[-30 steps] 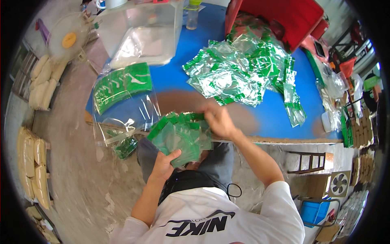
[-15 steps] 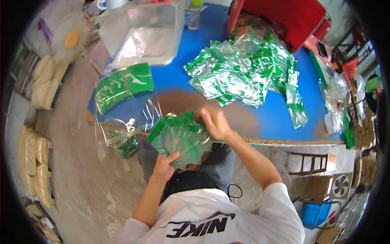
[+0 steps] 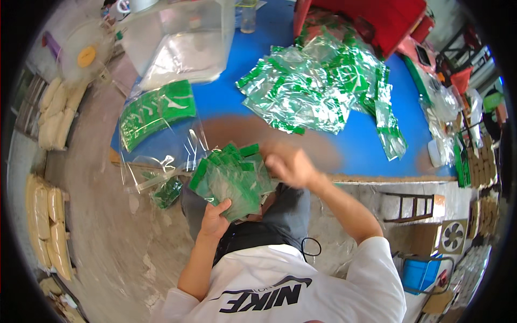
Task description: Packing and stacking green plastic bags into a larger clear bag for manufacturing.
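A fanned stack of clear plastic packets with green bands [image 3: 231, 185] is in my left hand [image 3: 216, 215], gripped at its lower left corner over my lap. By the stack's upper right side is my right hand [image 3: 291, 166], smeared by motion, so its fingers do not show clearly. Across the blue table lies a loose, shiny heap of similar packets [image 3: 301, 91]. To the left, a large clear bag [image 3: 161, 153] with a row of green packets [image 3: 159, 110] inside lies at the table's edge.
A red bin [image 3: 371, 24] lies tipped behind the heap. At the far left stands a translucent tub [image 3: 215, 37] with clear sheets in it. The blue table [image 3: 215, 102] has a worn brown front edge. Beyond its left side stands a fan [image 3: 86, 56].
My right hand stays at the stack's upper right and is more blurred now. The stack's packets are spread a little differently. The whole view has shifted slightly.
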A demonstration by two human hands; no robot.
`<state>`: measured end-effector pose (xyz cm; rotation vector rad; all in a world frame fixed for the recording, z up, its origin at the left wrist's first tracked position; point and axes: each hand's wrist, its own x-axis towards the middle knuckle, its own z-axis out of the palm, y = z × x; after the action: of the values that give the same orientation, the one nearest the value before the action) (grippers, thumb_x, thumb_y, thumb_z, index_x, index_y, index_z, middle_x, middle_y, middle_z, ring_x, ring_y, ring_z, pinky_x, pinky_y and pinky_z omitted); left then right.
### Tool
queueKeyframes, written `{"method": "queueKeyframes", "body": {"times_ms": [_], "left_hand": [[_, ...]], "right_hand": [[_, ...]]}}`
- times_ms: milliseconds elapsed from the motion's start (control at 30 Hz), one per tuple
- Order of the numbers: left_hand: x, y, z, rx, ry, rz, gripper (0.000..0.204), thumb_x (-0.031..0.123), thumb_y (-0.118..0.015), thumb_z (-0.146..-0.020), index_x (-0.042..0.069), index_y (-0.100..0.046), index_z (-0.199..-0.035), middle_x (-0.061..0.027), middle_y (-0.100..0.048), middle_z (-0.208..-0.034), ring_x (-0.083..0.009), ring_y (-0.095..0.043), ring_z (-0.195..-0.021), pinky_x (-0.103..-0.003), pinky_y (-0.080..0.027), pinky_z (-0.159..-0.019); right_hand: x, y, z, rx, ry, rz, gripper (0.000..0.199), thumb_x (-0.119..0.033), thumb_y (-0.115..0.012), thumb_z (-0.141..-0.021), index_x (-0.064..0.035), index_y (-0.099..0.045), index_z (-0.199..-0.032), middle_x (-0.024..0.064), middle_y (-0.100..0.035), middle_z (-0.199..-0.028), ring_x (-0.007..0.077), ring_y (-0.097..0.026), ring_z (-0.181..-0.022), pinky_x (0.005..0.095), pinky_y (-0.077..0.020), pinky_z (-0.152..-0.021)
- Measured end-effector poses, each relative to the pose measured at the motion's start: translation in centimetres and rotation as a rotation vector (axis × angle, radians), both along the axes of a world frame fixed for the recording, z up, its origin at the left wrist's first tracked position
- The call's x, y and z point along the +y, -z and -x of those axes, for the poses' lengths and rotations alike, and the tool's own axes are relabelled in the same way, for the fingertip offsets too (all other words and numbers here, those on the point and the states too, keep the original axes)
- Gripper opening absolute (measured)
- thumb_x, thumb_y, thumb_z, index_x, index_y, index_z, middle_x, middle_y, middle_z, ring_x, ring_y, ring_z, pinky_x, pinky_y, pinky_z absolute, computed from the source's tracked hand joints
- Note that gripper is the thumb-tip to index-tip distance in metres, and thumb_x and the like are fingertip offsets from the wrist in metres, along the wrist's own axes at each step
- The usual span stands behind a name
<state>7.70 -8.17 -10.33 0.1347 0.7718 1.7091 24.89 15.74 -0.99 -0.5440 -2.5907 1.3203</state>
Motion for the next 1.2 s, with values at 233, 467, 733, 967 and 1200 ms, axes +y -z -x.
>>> {"method": "queueKeyframes", "body": {"times_ms": [233,467,733,967,1200], "left_hand": [[0.0,0.5,-0.4,-0.127,0.028,-0.048,0.064,0.003,-0.071,-0.086,0.002,-0.044,-0.144,-0.0110,-0.056,-0.138,-0.0295,-0.054,-0.129,-0.047,-0.043,-0.112],[0.7,0.8,-0.9,-0.113,0.068,0.027,0.068,0.004,-0.068,-0.086,0.002,-0.040,-0.147,-0.0143,-0.054,-0.142,-0.0340,-0.051,-0.134,-0.052,-0.039,-0.116],[-1.9,2.4,-0.7,-0.226,0.088,-0.138,0.064,0.006,-0.068,-0.085,0.002,-0.045,-0.145,-0.0154,-0.056,-0.142,-0.0347,-0.052,-0.132,-0.051,-0.039,-0.115],[0.6,1.4,-1.8,-0.189,-0.047,-0.019,0.059,0.004,-0.067,-0.091,0.001,-0.043,-0.145,-0.0129,-0.053,-0.142,-0.0315,-0.050,-0.134,-0.051,-0.038,-0.116],[0.9,1.7,-1.8,-0.263,0.046,-0.028,0.060,0.004,-0.068,-0.090,0.002,-0.043,-0.145,-0.0128,-0.053,-0.143,-0.0312,-0.049,-0.135,-0.051,-0.038,-0.116]], "right_hand": [[1.4,2.6,-2.7,-0.088,0.182,-0.787,0.053,-0.040,-0.057,-0.099,-0.0004,-0.057,-0.134,0.0239,-0.047,-0.146,0.0454,-0.041,-0.137,0.0585,-0.0282,-0.116],[5.1,0.7,1.0,0.139,0.301,-0.468,0.036,-0.024,-0.053,-0.100,0.0002,-0.061,-0.126,0.0225,-0.055,-0.139,0.0381,-0.045,-0.137,0.0525,-0.0345,-0.114],[0.7,0.9,1.5,-0.250,0.077,-0.859,0.039,-0.026,-0.057,-0.094,-0.0009,-0.060,-0.124,0.0196,-0.057,-0.125,0.0384,-0.050,-0.125,0.0540,-0.0391,-0.107],[-1.9,0.5,1.0,0.067,0.464,-0.360,0.031,-0.026,-0.060,-0.096,0.0015,-0.066,-0.109,0.0278,-0.064,-0.110,0.0442,-0.062,-0.102,0.0522,-0.0479,-0.090],[-2.4,3.7,-3.7,0.042,0.357,-0.645,0.044,-0.035,-0.056,-0.100,0.0016,-0.059,-0.124,0.0254,-0.055,-0.136,0.0474,-0.045,-0.132,0.0562,-0.0320,-0.113]]}}
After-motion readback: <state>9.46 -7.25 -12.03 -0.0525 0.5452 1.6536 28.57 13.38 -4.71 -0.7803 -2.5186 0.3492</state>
